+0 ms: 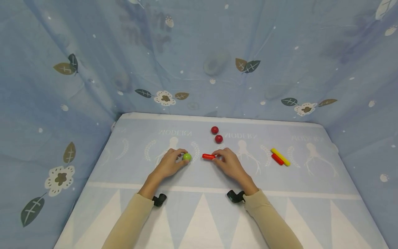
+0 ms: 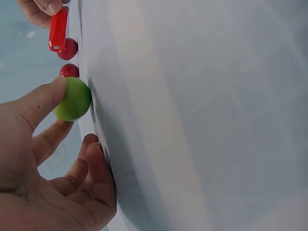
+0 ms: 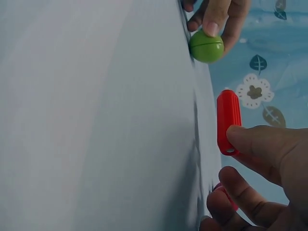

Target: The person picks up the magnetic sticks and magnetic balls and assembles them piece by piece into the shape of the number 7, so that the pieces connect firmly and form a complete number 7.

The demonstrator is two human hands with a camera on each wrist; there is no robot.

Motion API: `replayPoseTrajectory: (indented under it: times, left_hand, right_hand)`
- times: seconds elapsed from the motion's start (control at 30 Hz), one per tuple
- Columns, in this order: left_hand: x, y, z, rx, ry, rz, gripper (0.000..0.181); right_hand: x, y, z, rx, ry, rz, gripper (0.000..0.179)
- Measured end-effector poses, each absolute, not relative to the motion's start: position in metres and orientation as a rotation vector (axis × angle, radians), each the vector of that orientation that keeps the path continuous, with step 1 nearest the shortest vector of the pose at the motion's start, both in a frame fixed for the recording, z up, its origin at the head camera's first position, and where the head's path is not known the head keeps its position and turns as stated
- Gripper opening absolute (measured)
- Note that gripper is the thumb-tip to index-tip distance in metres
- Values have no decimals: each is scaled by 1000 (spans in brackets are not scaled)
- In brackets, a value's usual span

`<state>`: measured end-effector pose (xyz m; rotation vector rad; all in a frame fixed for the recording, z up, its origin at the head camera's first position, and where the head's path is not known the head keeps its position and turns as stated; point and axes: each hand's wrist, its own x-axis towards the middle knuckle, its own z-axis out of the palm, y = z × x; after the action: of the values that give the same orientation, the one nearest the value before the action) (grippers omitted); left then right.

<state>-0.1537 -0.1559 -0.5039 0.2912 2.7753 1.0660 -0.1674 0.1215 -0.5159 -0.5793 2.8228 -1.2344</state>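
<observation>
Between its thumb and index finger my left hand (image 1: 168,164) pinches a small green ball (image 2: 73,99), which has a seam around it in the right wrist view. Its other fingers curl loosely beside the table surface. To the right, my right hand (image 1: 230,164) grips a short red ridged plastic stick (image 3: 228,120) by one end, with thumb and finger. The stick's free end points toward the green ball, and a gap separates the two. Two dark red balls (image 1: 219,139) lie just beyond the hands, close together.
A long yellow stick (image 1: 282,158) and a shorter red stick (image 1: 277,159) lie side by side at the right of the table (image 1: 192,214). Patterned blue cloth (image 1: 199,62) hangs behind and on both sides. Black devices (image 1: 235,196) are worn at the wrists.
</observation>
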Motion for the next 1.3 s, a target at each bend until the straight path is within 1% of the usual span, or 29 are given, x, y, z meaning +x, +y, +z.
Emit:
replayPoseTrajectory:
  times: [0.5, 1.07, 1.3]
  left_hand:
    - [-152, -155, -506, 265, 2777, 1078, 35]
    - [-153, -155, -508, 241, 2777, 1056, 36]
    - [-154, -156, -508, 241, 2770, 1058, 35]
  right_hand:
    - [-172, 97, -518, -624, 2789, -1125, 15]
    - [-174, 81, -515, -656, 2774, -1077, 17]
    - [-174, 81, -516, -629, 2766, -1085, 17]
